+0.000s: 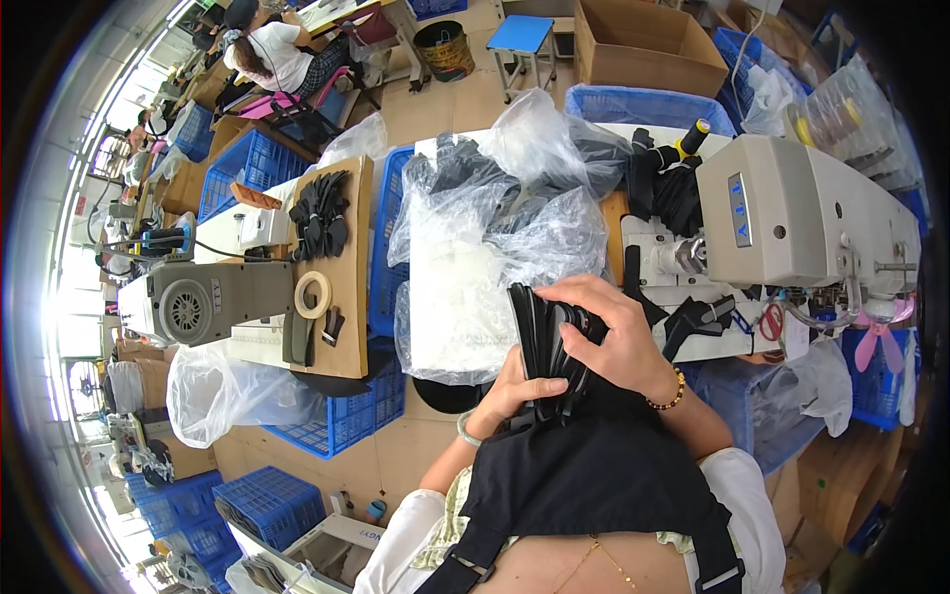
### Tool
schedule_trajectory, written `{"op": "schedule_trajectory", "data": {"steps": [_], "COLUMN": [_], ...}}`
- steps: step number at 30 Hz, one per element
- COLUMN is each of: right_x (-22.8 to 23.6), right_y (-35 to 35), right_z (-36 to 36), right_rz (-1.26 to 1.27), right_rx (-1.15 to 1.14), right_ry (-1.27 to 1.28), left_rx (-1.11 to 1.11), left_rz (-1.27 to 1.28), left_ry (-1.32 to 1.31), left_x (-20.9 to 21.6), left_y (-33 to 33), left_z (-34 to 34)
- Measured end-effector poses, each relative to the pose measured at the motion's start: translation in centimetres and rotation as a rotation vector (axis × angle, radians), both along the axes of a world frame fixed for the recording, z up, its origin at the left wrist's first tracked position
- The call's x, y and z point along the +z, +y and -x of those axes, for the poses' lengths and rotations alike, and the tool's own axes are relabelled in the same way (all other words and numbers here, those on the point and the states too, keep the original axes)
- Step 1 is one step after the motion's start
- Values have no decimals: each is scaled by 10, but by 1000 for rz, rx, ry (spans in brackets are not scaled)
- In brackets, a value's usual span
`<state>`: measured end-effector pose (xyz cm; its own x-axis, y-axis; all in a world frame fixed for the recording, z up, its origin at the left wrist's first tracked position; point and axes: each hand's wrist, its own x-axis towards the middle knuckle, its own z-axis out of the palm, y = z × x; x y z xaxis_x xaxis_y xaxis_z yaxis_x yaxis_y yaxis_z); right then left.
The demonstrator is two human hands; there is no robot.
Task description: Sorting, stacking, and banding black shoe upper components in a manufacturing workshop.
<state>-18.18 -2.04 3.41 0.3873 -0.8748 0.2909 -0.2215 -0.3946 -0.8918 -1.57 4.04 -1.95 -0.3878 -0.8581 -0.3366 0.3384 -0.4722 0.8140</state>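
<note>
Close to my apron, both hands hold a thick stack of black fabric strips [531,337]. My left hand [517,388] wraps round the lower part, its thumb laid across the front. My right hand [616,335] grips the upper right side, with the thumb bent against the pieces and fingers curved over the top. The strips stand on edge, fanned slightly at the upper left. Exactly what kind of part they are cannot be made out. Just beyond my hands, clear plastic bags [455,233] with black pieces inside lie over a white surface [445,317].
A sewing machine [772,198] stands right, with red-handled scissors [771,322] and black straps [698,322] by it. On the left are another machine [208,300], a tape roll [314,294] and black bundles [320,213]. Blue crates [267,505] surround the tables. Another person [277,59] sits far left.
</note>
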Motion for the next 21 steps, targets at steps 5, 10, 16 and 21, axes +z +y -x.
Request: {"op": "schedule_trajectory", "data": {"steps": [5, 10, 16, 21], "right_x": [-5, -6, -7, -3], "right_y": [1, 1, 3, 2], "right_z": [0, 1, 1, 4], "right_rz": [43, 49, 223, 194], "right_rx": [-20, -39, -91, -82], "right_ry": [-1, -15, 70, 92], "left_rx": [-18, 2, -3, -22], "left_rz": [-1, 15, -10, 11], "left_ry": [-5, 32, 17, -14], "left_x": [6, 13, 4, 9], "left_y": [-2, -4, -1, -3], "left_z": [1, 5, 5, 6]}}
